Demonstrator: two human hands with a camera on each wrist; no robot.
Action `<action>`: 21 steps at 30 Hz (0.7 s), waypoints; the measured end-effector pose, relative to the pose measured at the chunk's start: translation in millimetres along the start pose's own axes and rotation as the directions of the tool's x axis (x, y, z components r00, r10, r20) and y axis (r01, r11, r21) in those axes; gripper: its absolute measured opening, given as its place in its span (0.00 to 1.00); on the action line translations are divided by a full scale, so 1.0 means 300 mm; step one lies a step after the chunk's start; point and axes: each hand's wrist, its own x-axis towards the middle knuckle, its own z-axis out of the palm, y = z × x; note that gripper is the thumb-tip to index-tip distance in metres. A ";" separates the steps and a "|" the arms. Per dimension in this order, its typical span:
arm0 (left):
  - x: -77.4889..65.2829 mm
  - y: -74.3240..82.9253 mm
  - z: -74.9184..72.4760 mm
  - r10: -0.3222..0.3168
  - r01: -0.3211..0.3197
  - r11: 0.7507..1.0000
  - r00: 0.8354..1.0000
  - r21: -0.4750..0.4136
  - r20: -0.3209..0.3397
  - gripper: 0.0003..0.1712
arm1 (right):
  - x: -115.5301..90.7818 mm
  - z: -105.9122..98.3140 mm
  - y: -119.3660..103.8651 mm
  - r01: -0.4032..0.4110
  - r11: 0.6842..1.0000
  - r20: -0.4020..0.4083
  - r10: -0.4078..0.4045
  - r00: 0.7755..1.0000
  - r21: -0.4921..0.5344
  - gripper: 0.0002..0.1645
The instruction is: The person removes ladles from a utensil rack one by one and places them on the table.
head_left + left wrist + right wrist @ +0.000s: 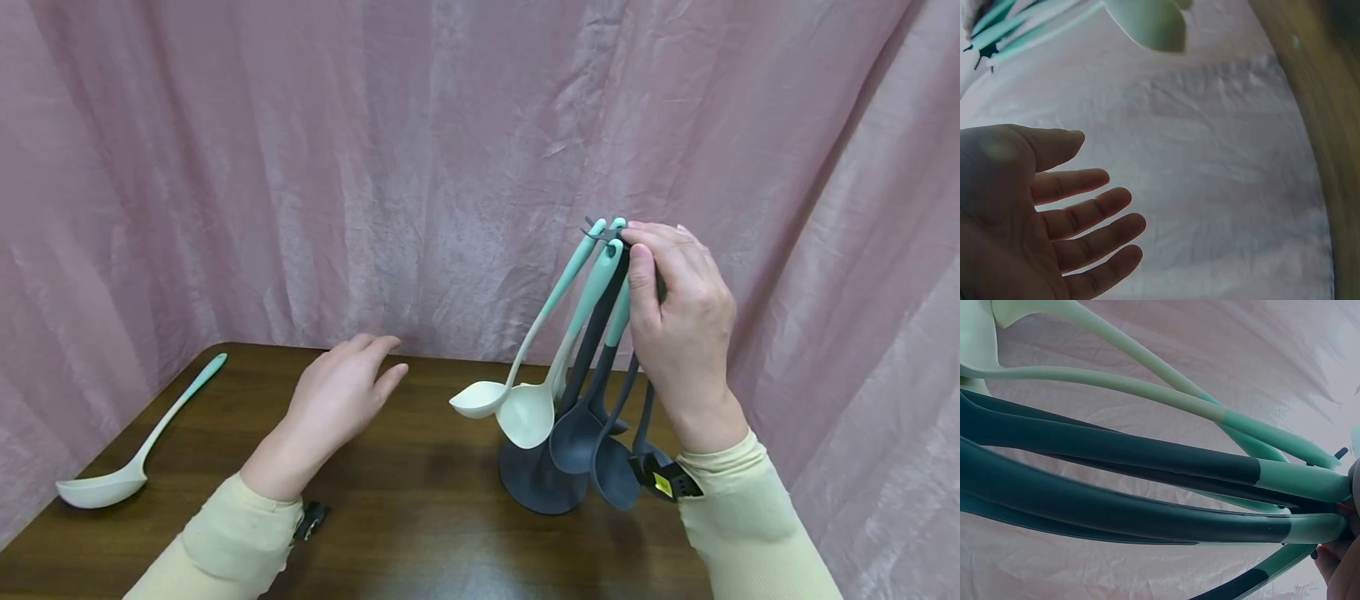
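My right hand grips the top of a dark utensil stand, at the upper ends of the hanging handles. Its fingertips show only partly at the right edge of the right wrist view. From the stand hang a cream ladle with a pointed lip, another cream ladle and several dark ladles and spoons with mint handle ends. To the left of the stand, my left hand is held above the table, fingers extended and apart, touching nothing; its palm faces the left wrist camera.
A cream ladle with a mint handle lies on the brown wooden table near its left edge. Pink curtains hang behind the table and along both sides.
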 end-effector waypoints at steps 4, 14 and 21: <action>0.013 0.067 -0.001 0.002 -0.002 0.998 1.000 -0.068 0.008 0.23 | 0.003 0.003 0.009 0.007 1.000 -0.001 -0.007 1.000 0.005 0.16; 0.044 0.195 0.019 0.046 -0.046 0.980 0.999 -0.192 -0.002 0.22 | -0.001 0.004 0.026 0.006 1.000 0.007 -0.006 1.000 0.000 0.17; 0.063 0.257 0.031 0.056 -0.056 0.970 0.998 -0.237 -0.003 0.21 | 0.000 0.003 0.023 0.012 1.000 0.006 -0.012 1.000 0.003 0.17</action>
